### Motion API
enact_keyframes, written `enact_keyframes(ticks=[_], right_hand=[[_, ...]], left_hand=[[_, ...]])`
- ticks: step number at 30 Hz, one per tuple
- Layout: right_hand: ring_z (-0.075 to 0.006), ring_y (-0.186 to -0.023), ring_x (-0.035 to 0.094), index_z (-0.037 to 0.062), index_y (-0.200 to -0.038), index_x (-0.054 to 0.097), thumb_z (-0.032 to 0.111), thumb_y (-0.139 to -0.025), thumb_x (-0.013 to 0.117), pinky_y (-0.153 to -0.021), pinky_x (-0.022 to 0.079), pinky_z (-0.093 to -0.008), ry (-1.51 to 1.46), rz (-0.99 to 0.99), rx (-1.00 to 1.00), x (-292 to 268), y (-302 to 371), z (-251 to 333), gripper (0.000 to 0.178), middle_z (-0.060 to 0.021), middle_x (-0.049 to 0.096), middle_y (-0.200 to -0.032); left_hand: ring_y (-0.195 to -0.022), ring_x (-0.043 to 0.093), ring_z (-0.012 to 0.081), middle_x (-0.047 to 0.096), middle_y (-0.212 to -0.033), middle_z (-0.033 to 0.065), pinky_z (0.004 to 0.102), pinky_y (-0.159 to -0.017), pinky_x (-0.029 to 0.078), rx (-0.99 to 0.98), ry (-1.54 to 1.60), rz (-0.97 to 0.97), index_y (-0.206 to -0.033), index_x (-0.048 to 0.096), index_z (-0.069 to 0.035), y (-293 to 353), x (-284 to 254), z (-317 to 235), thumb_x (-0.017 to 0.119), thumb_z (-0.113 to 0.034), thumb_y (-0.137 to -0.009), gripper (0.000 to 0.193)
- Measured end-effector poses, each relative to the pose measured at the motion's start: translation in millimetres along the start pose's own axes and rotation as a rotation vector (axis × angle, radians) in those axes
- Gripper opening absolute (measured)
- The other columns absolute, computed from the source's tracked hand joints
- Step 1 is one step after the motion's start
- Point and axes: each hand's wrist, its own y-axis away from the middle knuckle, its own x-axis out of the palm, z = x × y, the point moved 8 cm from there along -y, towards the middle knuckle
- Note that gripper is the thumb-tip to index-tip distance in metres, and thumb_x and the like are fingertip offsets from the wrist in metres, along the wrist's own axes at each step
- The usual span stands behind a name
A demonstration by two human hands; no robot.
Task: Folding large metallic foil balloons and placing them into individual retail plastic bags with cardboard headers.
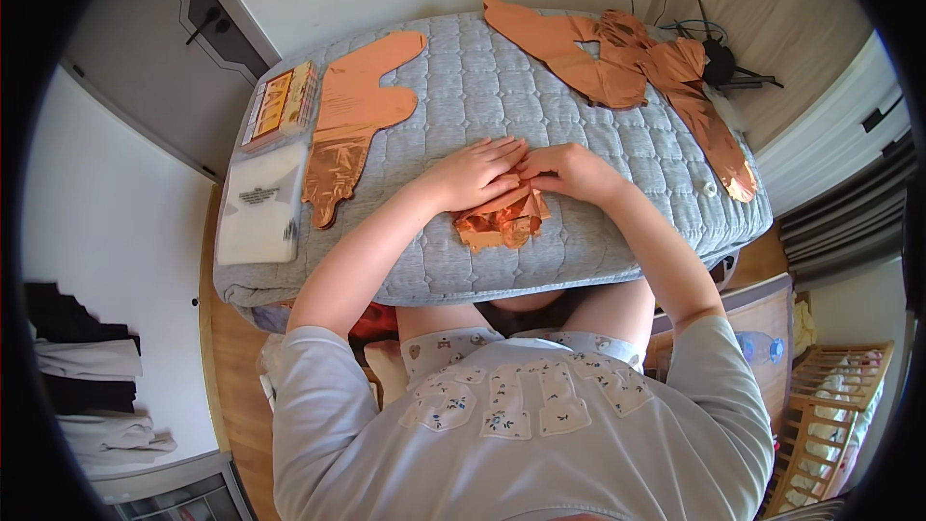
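A crumpled, partly folded copper-coloured foil balloon [502, 222] lies on the quilted grey mattress [453, 68] right in front of me. My left hand [479, 174] rests over its far part with fingers stretched out flat. My right hand [569, 172] is closed, its bent fingers pinching the foil beside the left fingertips. Both hands cover the balloon's far end. Farther off at the left, a flat, empty-looking foil balloon [367, 92] is spread out. Another flat foil balloon [588, 68], creased along its right side, stretches across the far right of the mattress.
On the mattress's left edge sit a red and yellow box [282, 106] and a white plastic package [258, 203]. A black router [719, 63] with antennas and cables stands at the far right corner. Beyond the right side are a plastic bottle [760, 347] and a wooden crib [830, 405].
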Motion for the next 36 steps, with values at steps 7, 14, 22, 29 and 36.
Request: enact_keyframes(ticks=[7,14,22,29,36], right_hand=[[-0.0328,-0.104,0.069,0.0075,-0.110,0.076,0.012,-0.086,0.075,-0.091,0.055,-0.0423,0.155,0.127,0.080,-1.5,2.9,18.9,0.024,-0.0111,0.075,-0.106],[-0.0310,-0.109,0.069,0.0051,-0.104,0.076,0.006,-0.081,0.078,-0.094,0.056,-0.0408,0.135,-0.146,-0.101,3.4,29.7,40.0,0.024,-0.0113,0.074,-0.112],[-0.0325,-0.104,0.068,0.0032,-0.098,0.075,0.004,-0.078,0.079,-0.091,0.055,-0.0416,0.036,-0.162,-0.127,4.3,38.0,52.1,0.020,-0.0117,0.072,-0.105],[-0.0268,-0.103,0.067,0.0071,-0.096,0.076,0.011,-0.084,0.078,-0.097,0.047,-0.0411,0.108,-0.204,-0.148,6.3,39.5,46.9,0.013,-0.0057,0.073,-0.103],[-0.0182,-0.102,0.061,0.0110,-0.096,0.078,0.019,-0.089,0.076,-0.103,0.034,-0.0406,0.071,-0.268,0.133,5.3,35.5,28.4,0.011,0.0010,0.074,-0.095]], left_hand=[[-0.151,0.037,0.0320,0.040,-0.163,0.0149,0.0496,-0.123,0.032,0.004,-0.032,-0.005,-0.157,0.038,-0.005,-0.6,-0.1,-3.7,0.049,-0.039,-0.108,0.062],[-0.154,0.032,0.0302,0.035,-0.166,0.0138,0.0460,-0.127,0.026,0.015,-0.071,0.026,-0.158,0.038,-0.005,-0.1,4.5,-0.9,0.056,-0.050,-0.101,0.075],[-0.155,0.030,0.0323,0.031,-0.167,0.0180,0.0473,-0.128,0.022,0.023,-0.051,0.051,-0.162,0.028,-0.004,2.5,-3.2,-8.2,0.078,-0.062,-0.077,0.115],[-0.155,0.030,0.0320,0.031,-0.167,0.0183,0.0471,-0.128,0.022,0.032,-0.083,0.053,-0.163,0.026,-0.004,3.3,-5.1,-10.4,0.078,-0.062,-0.075,0.117],[-0.156,0.028,0.0269,0.029,-0.169,0.0149,0.0442,-0.129,0.022,0.066,-0.122,0.051,-0.163,0.027,-0.008,5.4,1.6,-6.8,0.048,-0.035,-0.106,0.067]])
